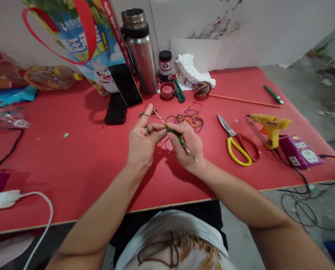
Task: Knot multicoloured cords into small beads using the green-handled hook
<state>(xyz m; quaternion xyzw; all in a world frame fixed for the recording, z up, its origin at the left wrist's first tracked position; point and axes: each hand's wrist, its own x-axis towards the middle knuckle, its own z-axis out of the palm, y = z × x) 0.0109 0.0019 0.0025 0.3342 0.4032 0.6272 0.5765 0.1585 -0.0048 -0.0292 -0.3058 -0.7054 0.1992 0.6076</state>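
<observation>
Green hook (181, 141) in curled right fingers (183, 128)

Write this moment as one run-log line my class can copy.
left hand: dark strand over fingers | right hand: holding green-handled hook | loose yarn: tangled on red table | scissors: at right

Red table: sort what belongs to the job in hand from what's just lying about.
Belongs, most likely: green-handled hook, tangled yarn, yarn ball.

Just lying about, it seems: scissors, glue gun, propped phone, steel bottle, capped jar.
</observation>
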